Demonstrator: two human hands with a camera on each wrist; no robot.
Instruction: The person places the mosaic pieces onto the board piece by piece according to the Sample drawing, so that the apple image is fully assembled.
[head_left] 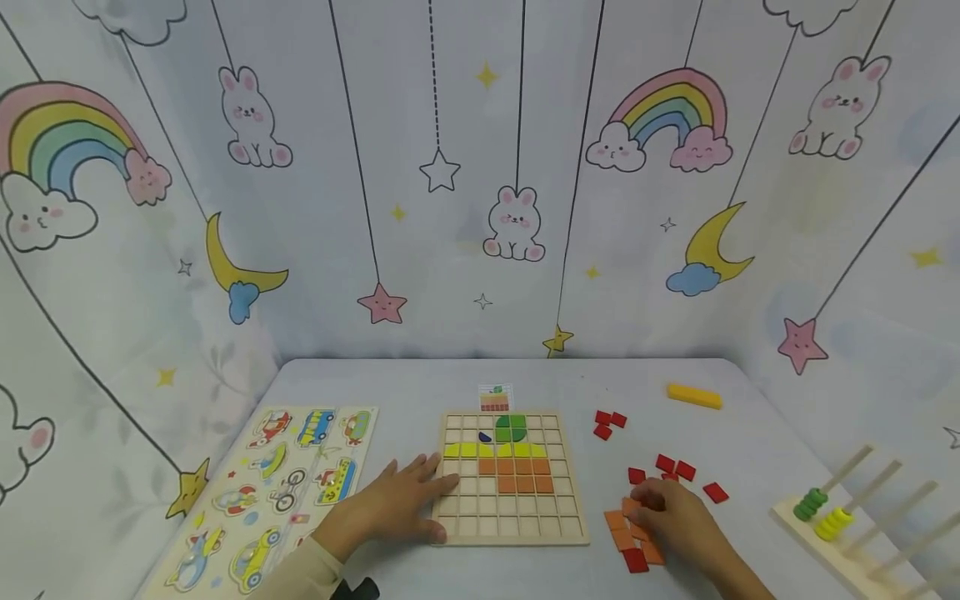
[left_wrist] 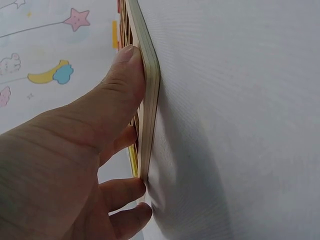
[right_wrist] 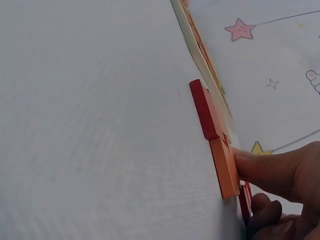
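My left hand lies spread along the left edge of the wooden grid board; in the left wrist view its thumb rests against the board's rim. The board bears yellow triangle pieces, green pieces, a small dark blue piece and several orange squares. Right of the board, my right hand is over a cluster of tiles, its thumb and curled fingers pinching an orange square tile. A red tile lies at the cluster's near end.
A small pattern card stands behind the board. More red tiles are scattered on the right, with a yellow bar farther back. A vehicle picture puzzle lies on the left, a peg counting stand at the right edge.
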